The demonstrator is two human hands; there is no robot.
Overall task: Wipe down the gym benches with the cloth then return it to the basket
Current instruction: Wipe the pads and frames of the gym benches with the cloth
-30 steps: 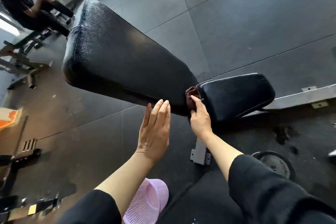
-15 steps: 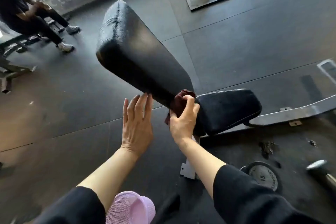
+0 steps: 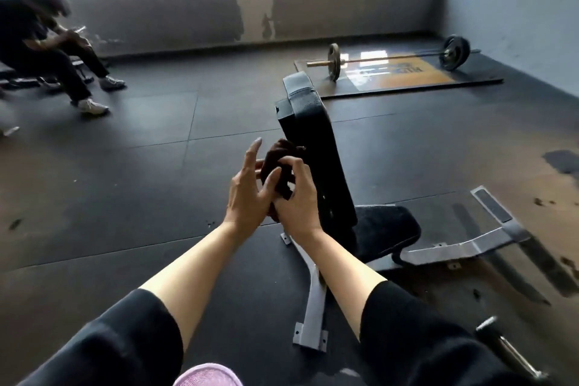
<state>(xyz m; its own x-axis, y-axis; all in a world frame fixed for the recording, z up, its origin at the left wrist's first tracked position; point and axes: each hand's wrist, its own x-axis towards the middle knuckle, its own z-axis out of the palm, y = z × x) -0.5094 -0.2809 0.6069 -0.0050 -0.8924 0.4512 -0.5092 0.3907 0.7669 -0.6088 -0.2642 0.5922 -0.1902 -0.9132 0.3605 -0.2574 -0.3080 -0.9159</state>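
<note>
Beside the raised backrest (image 3: 316, 150) of the gym bench: dark red cloth (image 3: 277, 163), bunched, held clear of the padding. Right hand (image 3: 297, 200), fingers clamped on it. Left hand (image 3: 246, 194), fingers spread, thumb touching the cloth.

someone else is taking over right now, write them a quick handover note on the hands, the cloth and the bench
Right hand: fingers curled round the dark cloth, holding it up in front of the bench's backrest, off the pad.
Left hand: fingers spread, thumb against the cloth; whether it grips cannot be told.
Bench: backrest raised steeply, seat low to its right, on a grey metal frame.
Basket: not in view.
Done: cannot be judged from this view; the cloth is lifted off the bench.
Left: probably any unwiped benches, then finding the basket and putting the cloth back in it.
</note>
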